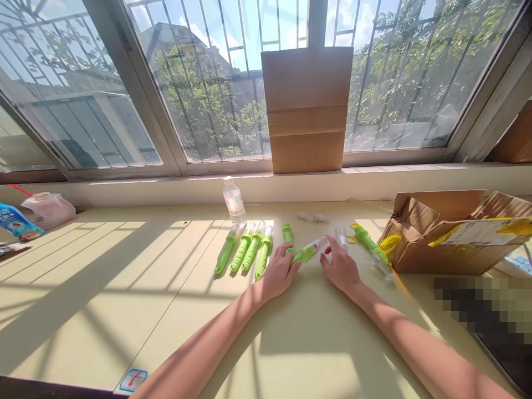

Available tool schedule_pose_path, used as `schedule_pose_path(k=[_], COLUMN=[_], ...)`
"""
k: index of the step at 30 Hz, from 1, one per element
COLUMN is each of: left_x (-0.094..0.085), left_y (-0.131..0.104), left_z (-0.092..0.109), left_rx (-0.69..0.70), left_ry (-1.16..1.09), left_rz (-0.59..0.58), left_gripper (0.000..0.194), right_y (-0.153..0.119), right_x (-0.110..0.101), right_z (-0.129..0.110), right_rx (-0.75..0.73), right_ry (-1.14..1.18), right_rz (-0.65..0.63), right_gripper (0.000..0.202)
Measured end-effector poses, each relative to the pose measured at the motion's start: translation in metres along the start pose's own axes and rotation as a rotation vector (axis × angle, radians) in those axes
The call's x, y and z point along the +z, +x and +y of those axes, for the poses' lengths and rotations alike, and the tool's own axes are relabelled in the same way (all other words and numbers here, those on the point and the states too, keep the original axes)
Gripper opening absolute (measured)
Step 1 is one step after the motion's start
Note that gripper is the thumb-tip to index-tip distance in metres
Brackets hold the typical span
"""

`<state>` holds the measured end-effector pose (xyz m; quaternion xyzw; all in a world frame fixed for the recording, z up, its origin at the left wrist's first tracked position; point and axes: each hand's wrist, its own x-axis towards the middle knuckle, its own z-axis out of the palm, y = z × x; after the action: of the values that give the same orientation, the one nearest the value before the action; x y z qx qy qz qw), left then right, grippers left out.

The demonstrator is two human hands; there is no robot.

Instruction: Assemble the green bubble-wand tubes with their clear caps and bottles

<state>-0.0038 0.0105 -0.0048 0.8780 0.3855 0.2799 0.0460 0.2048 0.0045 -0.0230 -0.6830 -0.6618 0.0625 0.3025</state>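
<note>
Pouch (19, 221), blue, laid at the far left of the counter (103, 310). Bottle (235, 200), clear, capped, stood behind four green tubes (250, 247) with clear tops, set in a row. Left hand (279, 271): grip clamped on the green end of another tube (305, 254), held between the hands, clear end rightward. Right hand (341, 266): thumb and fingers parted beside that end; whether it is touched cannot be told. Cardboard box (440, 246), open-topped, placed at right.
</note>
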Motion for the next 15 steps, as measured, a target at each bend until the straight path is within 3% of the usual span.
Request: schedule_pose_path(k=[5, 11, 15], left_x=[-0.002, 0.012, 0.022], left_y=[0.000, 0.001, -0.001], left_z=[0.002, -0.008, -0.017], left_rx=[-0.045, -0.160, -0.224], left_ry=[-0.082, -0.033, 0.011], left_rz=[0.125, 0.267, 0.285], left_gripper=[0.021, 0.030, 0.037], right_y=[-0.001, -0.002, -0.008], right_x=[0.001, -0.001, -0.004], right_z=[0.000, -0.002, -0.008], right_rx=[-0.039, -0.113, -0.322], right_ry=[-0.031, -0.086, -0.093], right_rz=[0.013, -0.012, -0.019], right_gripper=[0.045, 0.040, 0.041])
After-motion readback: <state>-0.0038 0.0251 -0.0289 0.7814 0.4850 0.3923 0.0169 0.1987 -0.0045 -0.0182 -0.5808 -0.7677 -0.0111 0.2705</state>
